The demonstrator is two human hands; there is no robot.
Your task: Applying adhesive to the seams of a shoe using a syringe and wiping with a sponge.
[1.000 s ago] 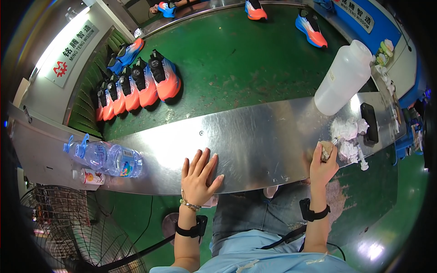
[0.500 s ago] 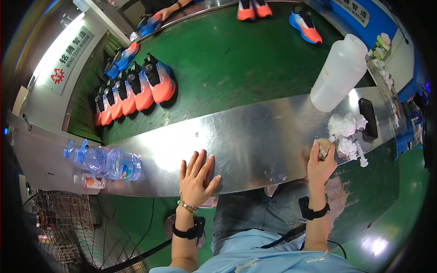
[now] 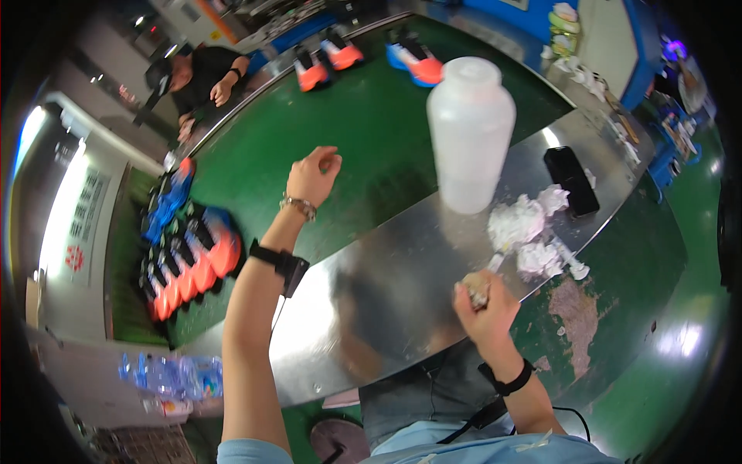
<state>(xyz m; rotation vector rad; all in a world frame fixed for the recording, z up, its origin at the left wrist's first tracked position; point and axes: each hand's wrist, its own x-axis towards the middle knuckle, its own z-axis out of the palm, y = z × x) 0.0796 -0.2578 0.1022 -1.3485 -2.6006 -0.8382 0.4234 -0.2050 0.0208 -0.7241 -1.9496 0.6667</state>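
My left hand (image 3: 313,176) is stretched out over the green conveyor belt (image 3: 363,116), clear of the shoes. Its fingers are loosely bent, with a gap at the thumb and nothing visible in them. By the near edge of the metal table (image 3: 410,286), my right hand (image 3: 493,315) is closed around a rough beige lump (image 3: 478,291). Crumpled white paper (image 3: 519,224) lies just beyond that hand. On the belt's far part are a pair of blue, orange and black sneakers (image 3: 311,71) and another sneaker pair (image 3: 415,62).
A large white plastic bottle (image 3: 471,139) and a black phone (image 3: 572,179) are on the table. Several sneakers (image 3: 189,259) line the belt's left side. Clear plastic bottles (image 3: 174,377) stand at the near left. Across the belt sits another person (image 3: 205,81).
My left hand has lifted off the metal table and reached forward over the belt. The view has turned right. My right hand still holds the beige lump.
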